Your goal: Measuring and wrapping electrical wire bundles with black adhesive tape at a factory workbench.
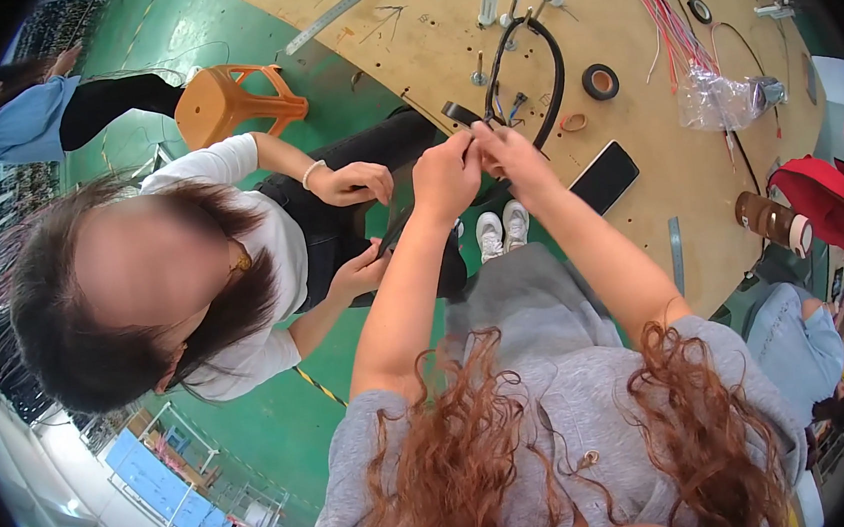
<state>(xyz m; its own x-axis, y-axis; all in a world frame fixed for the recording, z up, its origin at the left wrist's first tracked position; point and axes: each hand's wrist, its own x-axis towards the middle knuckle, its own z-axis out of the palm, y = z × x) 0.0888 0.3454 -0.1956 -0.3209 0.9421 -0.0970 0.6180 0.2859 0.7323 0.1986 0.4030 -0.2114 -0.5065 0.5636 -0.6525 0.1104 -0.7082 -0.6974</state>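
Note:
My left hand [447, 179] and my right hand [524, 166] meet at the table's edge, fingers closed in a pinch. A roll of black tape [457, 112] stands on edge at the fingertips, seemingly in my right hand, which is slightly blurred. Between and behind my hands runs a black wire harness [560, 76], my left fingers closed at it. Its taped loop curves up over the table, around upright pegs [479, 68]. Small connectors [517, 105] lie within the loop. My fingers hide the exact grip.
On the wooden table [628, 210] lie a phone [606, 178], another tape roll [600, 81], a steel ruler [677, 253] and red wires [659, 12] with a plastic bag [719, 97]. A brown bottle [773, 223] lies at right. Close on my left, a co-worker's hands [353, 184] touch dark material.

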